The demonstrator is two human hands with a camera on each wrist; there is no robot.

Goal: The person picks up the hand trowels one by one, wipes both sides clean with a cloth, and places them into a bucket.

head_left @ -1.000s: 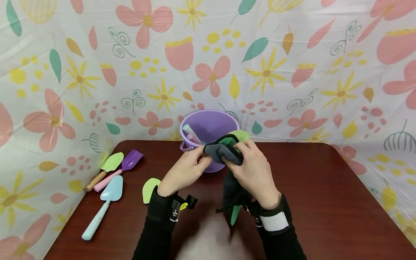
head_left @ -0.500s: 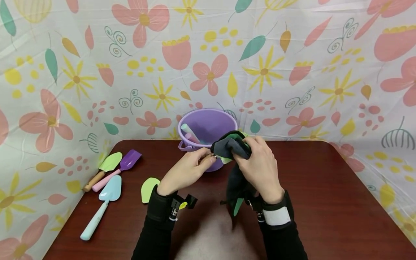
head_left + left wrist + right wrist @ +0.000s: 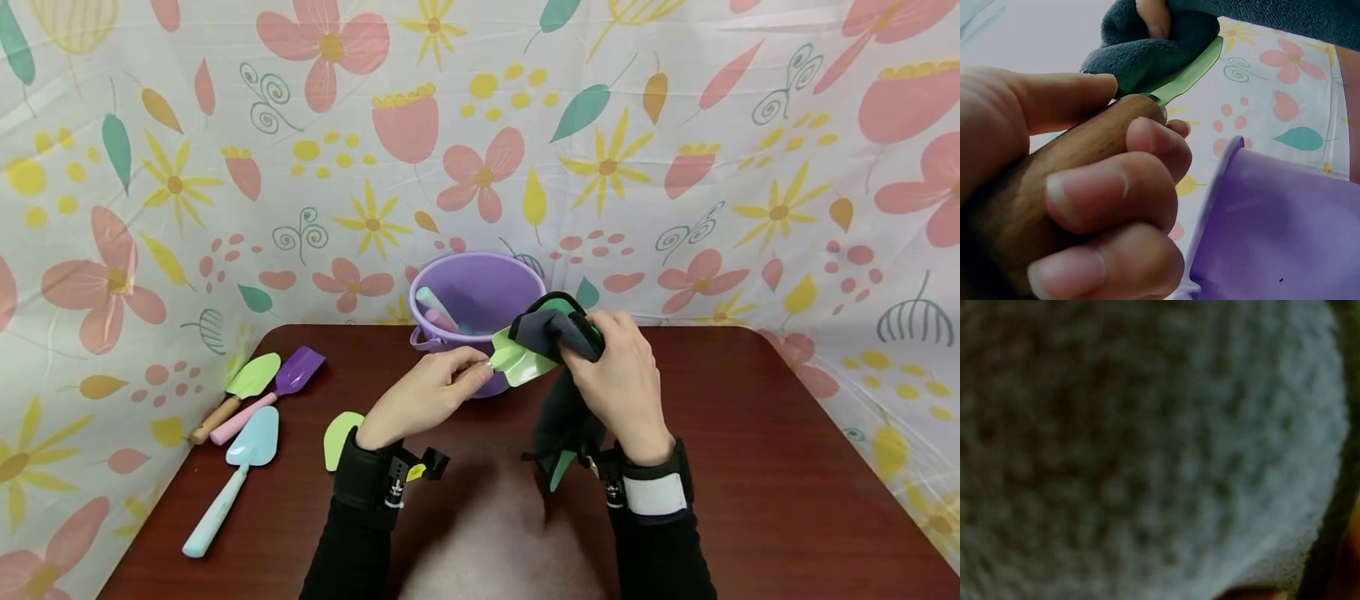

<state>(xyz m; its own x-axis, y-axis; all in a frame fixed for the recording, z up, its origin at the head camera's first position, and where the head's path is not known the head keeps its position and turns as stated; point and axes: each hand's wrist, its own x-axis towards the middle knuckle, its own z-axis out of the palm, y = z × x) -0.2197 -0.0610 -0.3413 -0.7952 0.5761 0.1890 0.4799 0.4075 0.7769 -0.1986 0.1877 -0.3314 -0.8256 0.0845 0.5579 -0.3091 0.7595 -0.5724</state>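
My left hand [image 3: 427,392] grips the wooden handle [image 3: 1054,150] of a small garden trowel, its fingers and thumb curled round it. The trowel's light green blade [image 3: 517,360] points right, with its far end under a cloth. That cloth [image 3: 551,333], dark grey with a green side and black edging, is bunched in my right hand [image 3: 618,383] and hangs down below it. Grey fabric [image 3: 1147,450] fills most of the right wrist view, blurred. Just behind the trowel stands a purple bucket [image 3: 480,287] with a pale blue and a pink handle showing inside.
At the table's left lie a green trowel [image 3: 255,377] with a wooden handle, a purple shovel [image 3: 298,371] with a pink handle and a light blue trowel [image 3: 253,442]. A light green piece [image 3: 341,440] is partly covered by the left wrist. A floral curtain [image 3: 675,208] rises behind.
The right hand has drawn the cloth to the right along the trowel, so much of the green blade now shows. The left hand has stayed nearly in place.
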